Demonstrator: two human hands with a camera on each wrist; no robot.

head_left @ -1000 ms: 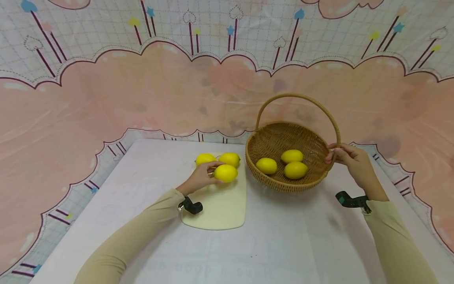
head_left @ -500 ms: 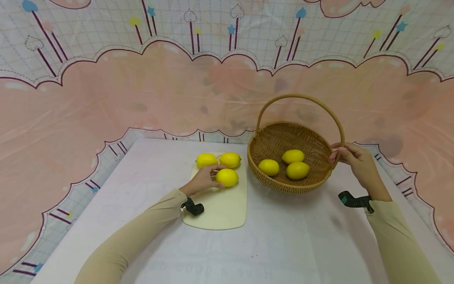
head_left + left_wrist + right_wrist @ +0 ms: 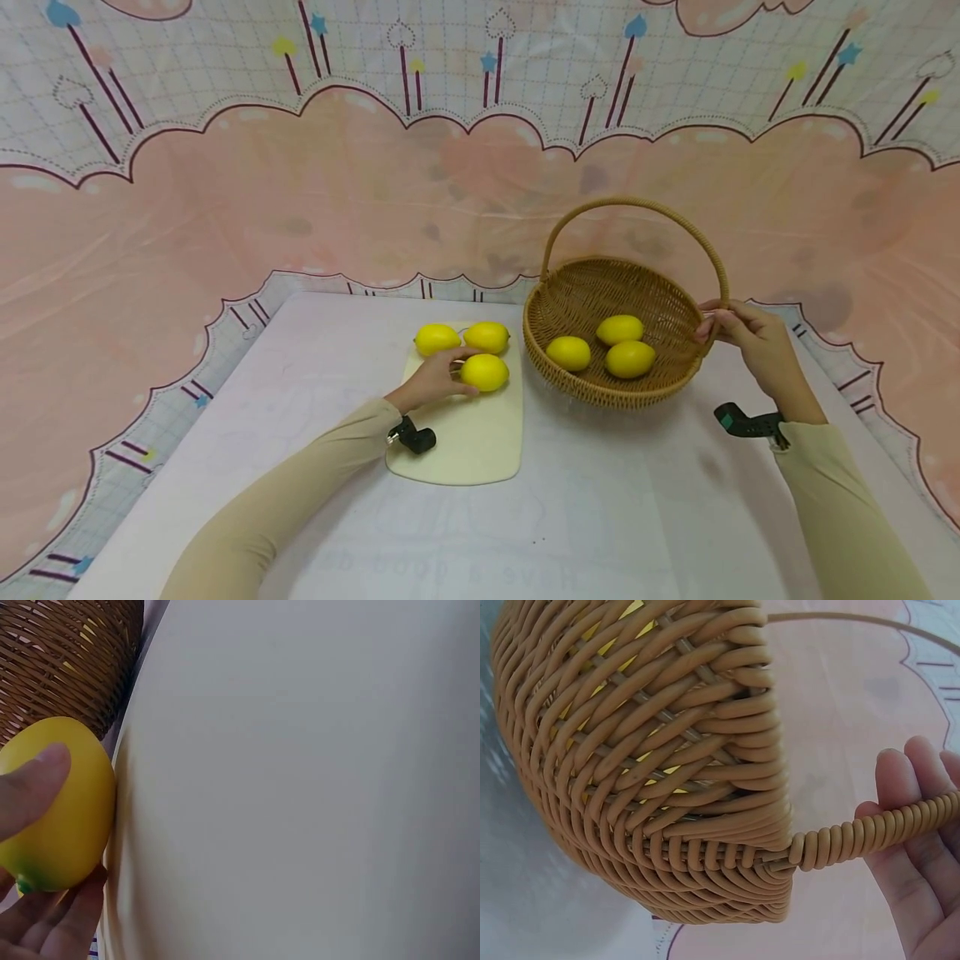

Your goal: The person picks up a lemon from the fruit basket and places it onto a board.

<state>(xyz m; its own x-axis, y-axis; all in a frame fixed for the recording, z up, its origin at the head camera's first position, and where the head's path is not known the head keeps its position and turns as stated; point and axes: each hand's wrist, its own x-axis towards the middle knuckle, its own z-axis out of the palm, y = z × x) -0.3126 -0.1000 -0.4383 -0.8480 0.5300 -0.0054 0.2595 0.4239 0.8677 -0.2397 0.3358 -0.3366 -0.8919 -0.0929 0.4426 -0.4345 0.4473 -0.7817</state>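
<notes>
A yellow lemon [image 3: 484, 372] is in my left hand [image 3: 432, 379], low over the cream cutting board [image 3: 465, 450]. In the left wrist view, the thumb lies on one side of this lemon [image 3: 82, 802] and the fingertips [image 3: 79, 907] on the other, its green tip between them. Two more lemons, a left one [image 3: 437, 339] and a right one [image 3: 487, 337], lie at the board's far end. My right hand [image 3: 753, 342] holds the brown wicker basket [image 3: 600, 287] where its handle [image 3: 877, 829] meets the rim. The basket tilts toward me, with three lemons [image 3: 630, 359] inside.
The board and basket stand side by side on a white-covered table [image 3: 450, 533]. A pink and white patterned cloth [image 3: 360, 200] hangs behind them. Each wrist wears a black camera, one the left camera [image 3: 414, 437], the other the right camera [image 3: 742, 421].
My left hand has lowered the lemon slightly toward the board and shifted it a little right. The basket and right hand have edged slightly right, then held still.
</notes>
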